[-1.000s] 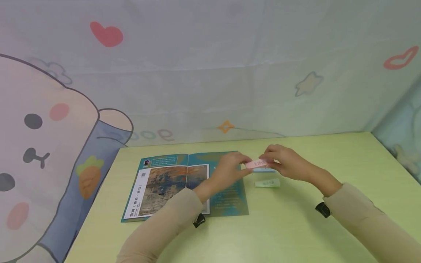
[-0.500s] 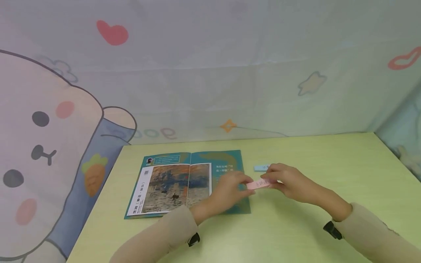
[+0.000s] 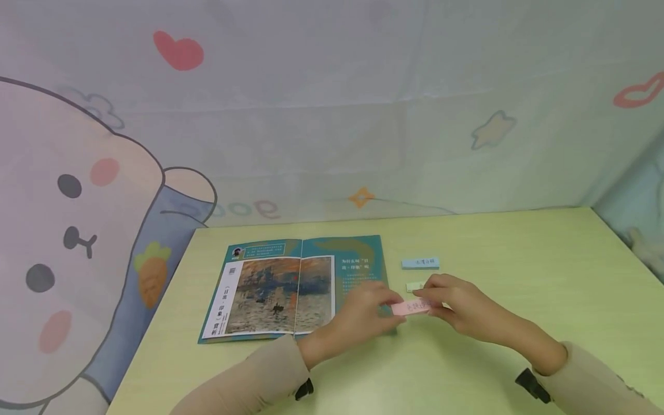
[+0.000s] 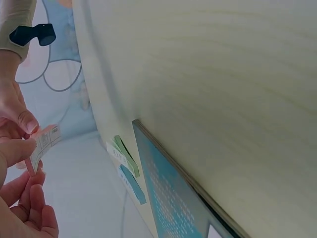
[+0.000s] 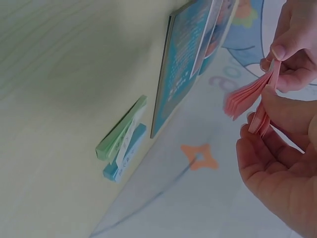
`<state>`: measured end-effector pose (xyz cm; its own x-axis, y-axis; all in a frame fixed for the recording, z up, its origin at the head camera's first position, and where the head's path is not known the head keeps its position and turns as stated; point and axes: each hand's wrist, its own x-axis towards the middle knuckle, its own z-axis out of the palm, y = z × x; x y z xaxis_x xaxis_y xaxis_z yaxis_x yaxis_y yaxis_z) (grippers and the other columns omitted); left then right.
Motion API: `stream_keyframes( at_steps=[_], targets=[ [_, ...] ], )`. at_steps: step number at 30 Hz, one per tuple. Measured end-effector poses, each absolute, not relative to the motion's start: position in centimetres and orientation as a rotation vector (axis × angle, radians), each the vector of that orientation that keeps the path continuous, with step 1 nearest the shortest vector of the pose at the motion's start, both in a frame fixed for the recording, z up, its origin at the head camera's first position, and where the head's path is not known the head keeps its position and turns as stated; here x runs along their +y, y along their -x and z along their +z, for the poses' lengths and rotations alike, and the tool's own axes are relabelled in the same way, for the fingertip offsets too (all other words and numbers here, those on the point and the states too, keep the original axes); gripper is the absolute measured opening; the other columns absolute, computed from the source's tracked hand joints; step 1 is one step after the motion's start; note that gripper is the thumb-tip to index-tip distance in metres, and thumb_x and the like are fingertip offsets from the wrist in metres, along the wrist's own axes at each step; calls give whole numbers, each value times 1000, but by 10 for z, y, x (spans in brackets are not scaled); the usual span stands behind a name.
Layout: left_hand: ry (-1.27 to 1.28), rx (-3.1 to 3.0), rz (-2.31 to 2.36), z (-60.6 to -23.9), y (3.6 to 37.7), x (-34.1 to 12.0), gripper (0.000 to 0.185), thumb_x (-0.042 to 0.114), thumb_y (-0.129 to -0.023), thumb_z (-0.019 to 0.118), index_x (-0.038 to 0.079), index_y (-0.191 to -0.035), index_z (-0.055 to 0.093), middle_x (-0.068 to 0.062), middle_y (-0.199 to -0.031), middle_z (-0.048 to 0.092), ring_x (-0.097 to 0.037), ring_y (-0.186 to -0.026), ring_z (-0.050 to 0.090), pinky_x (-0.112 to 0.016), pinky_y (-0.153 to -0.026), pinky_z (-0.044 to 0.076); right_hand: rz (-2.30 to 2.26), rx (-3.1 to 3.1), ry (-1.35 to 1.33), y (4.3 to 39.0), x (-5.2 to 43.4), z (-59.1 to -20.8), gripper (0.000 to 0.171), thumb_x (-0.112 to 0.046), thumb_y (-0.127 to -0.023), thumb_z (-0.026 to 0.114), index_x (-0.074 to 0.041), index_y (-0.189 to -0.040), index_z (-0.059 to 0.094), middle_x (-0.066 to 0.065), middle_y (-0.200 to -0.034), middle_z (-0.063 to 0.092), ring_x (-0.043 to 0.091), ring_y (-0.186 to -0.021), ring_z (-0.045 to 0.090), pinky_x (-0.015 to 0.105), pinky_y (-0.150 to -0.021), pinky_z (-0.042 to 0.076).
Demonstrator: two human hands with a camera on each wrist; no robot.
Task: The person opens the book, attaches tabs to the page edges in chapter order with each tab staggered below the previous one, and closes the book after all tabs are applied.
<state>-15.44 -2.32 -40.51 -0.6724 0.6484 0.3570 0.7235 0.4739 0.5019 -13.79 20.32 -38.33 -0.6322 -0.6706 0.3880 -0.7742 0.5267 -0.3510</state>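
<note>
Open book (image 3: 290, 288) sits toward the bench's (image 3: 519, 248) left edge. Left hand (image 3: 363, 314) and right hand (image 3: 456, 305) each pinch an end of the pink pad (image 3: 411, 307), grip tight, just above mid-bench. Green pad (image 3: 415, 286) and blue pad (image 3: 420, 263) lie behind.

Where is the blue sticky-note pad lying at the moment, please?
In the head view, the blue pad lies on the table, right of the open book and beyond the green pad.

Soft, even light, slightly hazy feeds

From my station the head view looks washed and low-contrast, with faint shadows under the forearms; both wrist views are tilted, their close-up fingers soft and the table (image 4: 223, 74) bright.
</note>
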Motion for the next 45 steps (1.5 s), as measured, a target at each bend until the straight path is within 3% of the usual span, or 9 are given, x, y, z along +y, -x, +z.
stream_keyframes(
  at_steps=[17, 28, 35, 45],
  targets=[
    [1279, -2588, -1010, -378, 178, -29, 18, 18, -81, 74, 10, -96, 71, 3, -85, 62, -8, -78, 54, -19, -71, 43, 556, -2393, -1249, 155, 193, -357, 27, 5, -65, 80, 1, -91, 71, 0, -85, 57, 12, -71, 49, 21, -57, 45],
    [1216, -2617, -950, -378, 181, -26, 19, 21, -81, 74, 11, -97, 71, 3, -86, 64, -10, -78, 55, -19, -69, 44, 545, -2537, -1010, 151, 183, -350, 17, 8, -69, 76, -4, -79, 72, -3, -69, 53, 8, -59, 45, 21, -52, 42],
    [1194, -2601, -948, -379, 181, -26, 20, 20, -80, 75, 11, -96, 71, 2, -86, 63, -10, -77, 54, -20, -68, 43, 597, -2610, -905, 151, 184, -347, 14, 6, -70, 76, -7, -74, 71, -1, -72, 65, 13, -61, 59, 27, -56, 50],
    [1205, -2578, -946, -382, 181, -24, 19, 20, -79, 76, 11, -95, 71, 3, -85, 64, -8, -77, 54, -19, -67, 43, 689, -2719, -817, 150, 187, -348, 9, 0, -72, 77, -5, -77, 72, -3, -71, 64, 6, -58, 53, 22, -53, 46]
  ],
)
